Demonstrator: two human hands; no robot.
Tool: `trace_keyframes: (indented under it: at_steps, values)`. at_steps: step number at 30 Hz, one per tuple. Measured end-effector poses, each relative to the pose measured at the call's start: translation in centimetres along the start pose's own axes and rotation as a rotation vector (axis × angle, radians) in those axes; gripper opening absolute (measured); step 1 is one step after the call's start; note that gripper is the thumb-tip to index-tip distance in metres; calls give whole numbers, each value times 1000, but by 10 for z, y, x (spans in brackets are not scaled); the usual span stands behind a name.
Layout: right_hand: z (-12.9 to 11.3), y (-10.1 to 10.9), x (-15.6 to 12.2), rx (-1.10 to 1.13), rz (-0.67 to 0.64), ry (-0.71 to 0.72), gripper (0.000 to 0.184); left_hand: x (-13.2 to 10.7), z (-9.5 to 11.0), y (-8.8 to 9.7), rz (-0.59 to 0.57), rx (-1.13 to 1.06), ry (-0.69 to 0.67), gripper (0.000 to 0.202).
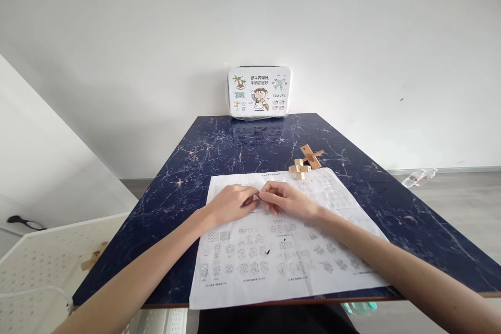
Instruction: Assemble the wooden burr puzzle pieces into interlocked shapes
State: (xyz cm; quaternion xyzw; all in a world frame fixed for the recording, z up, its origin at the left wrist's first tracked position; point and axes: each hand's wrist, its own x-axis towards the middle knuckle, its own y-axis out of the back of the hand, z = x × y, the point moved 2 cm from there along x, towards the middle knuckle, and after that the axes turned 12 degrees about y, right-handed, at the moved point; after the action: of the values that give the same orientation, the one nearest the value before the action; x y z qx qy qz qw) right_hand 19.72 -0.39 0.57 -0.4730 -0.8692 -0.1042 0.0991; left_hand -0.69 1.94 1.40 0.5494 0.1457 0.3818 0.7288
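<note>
A large printed instruction sheet [256, 292], covered with small line drawings, lies on the table under both my hands. My left hand [234, 202] rests on its upper part, fingers loosely bent, with a gap between thumb and forefinger and nothing visible in it. Touching its fingertips is my right hand [287, 199], its fingers curled in and the thumb close to the forefinger; the inside of that hand is hidden. Beyond the right hand, at the sheet's top edge, sits a pale wooden interlocking puzzle [300, 169]. A browner wooden piece [312, 156], marked 2 and crossed by a stick, is just behind it.
The dark blue marbled table [176, 167] reaches to the wall. At its far end stands a white cartoon-printed case [260, 92]. A white perforated basket [35, 258] is below left, with wooden pieces [93, 260] in it. Clear plastic bottles [419, 177] lie on the floor at right.
</note>
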Motion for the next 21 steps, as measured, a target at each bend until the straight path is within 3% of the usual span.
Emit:
trace_keyframes:
  at_steps: [21]
  values:
    - [-5, -1, -1, -13, 0, -6, 40, 0, 0, 0, 12, -30, 0, 17]
